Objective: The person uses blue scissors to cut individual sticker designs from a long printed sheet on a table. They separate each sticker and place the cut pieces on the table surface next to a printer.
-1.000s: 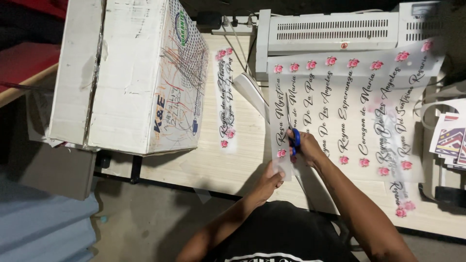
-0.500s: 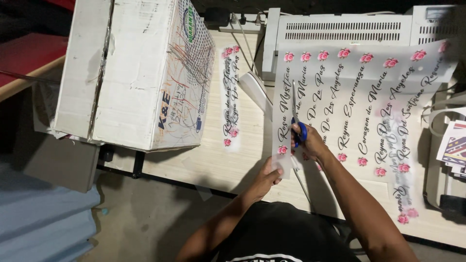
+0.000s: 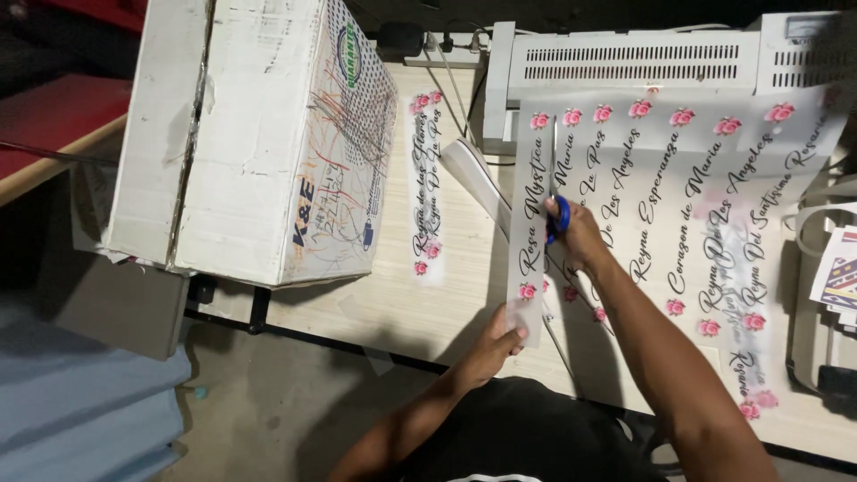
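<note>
Head view: right hand [image 3: 580,234] grip closed around blue-handled scissors [image 3: 555,201], blades pointing up along the printed sheet [image 3: 678,178] on the tabletop [image 3: 393,303]. Left hand [image 3: 500,344] pinches the lower end of the partly cut strip [image 3: 527,223]. Cardboard box [image 3: 259,134] left, white laminator [image 3: 625,62] behind the sheet.

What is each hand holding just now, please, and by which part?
The left hand pinches the near end of the strip being cut from the laminated sheet. The right hand holds blue-handled scissors by the handle loops.
</note>
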